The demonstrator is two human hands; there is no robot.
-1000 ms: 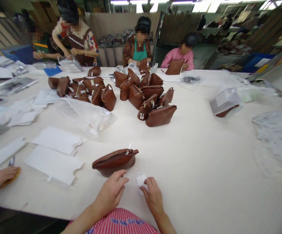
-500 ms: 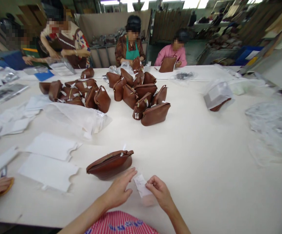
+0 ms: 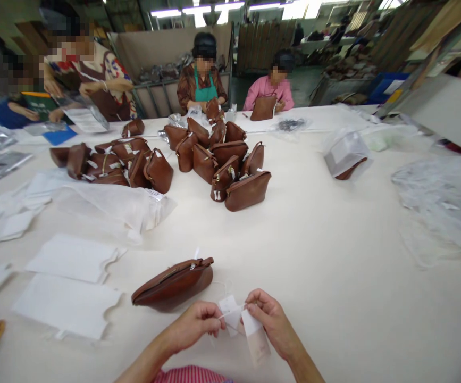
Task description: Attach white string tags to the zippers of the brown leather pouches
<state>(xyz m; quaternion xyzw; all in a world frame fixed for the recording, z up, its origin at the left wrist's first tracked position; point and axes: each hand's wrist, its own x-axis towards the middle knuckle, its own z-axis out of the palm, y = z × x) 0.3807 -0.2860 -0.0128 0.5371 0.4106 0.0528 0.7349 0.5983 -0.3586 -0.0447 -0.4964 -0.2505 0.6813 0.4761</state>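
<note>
Mid-table: heap of brown bags (image 3: 222, 159); white paper sheets (image 3: 68, 282) left; clear, probably plastic, wrappers (image 3: 441, 202) right.

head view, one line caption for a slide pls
Left hand and right hand pinch white paper tags beside a brown leather purse.

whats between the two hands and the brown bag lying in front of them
In the head view, only bare white table separates the hands from the brown bag; left hand and right hand hold small paper tags on thin string.

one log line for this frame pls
left hand: pinching small white tag | right hand: holding paper tag | brown bag: flat on table, untouched
</note>
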